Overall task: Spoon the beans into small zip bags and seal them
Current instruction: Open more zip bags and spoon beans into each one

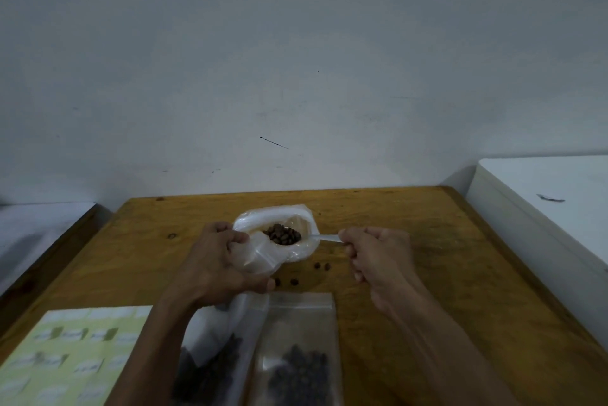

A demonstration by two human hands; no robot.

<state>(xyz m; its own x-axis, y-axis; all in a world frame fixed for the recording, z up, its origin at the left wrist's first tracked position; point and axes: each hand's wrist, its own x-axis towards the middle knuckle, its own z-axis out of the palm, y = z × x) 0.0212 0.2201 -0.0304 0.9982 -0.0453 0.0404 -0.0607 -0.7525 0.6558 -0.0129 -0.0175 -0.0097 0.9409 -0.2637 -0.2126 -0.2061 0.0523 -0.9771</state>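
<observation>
2 hands [214,261], 1 spoon [324,238], 4 loose beans [293,281], 2 filled bags [296,353], 1 label sheet [69,356].

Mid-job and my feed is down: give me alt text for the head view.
The right hand holds a white plastic spoon heaped with brown beans over a clear zip bag gripped by the left hand. Loose beans and a filled zip bag lie on the wooden table.
</observation>
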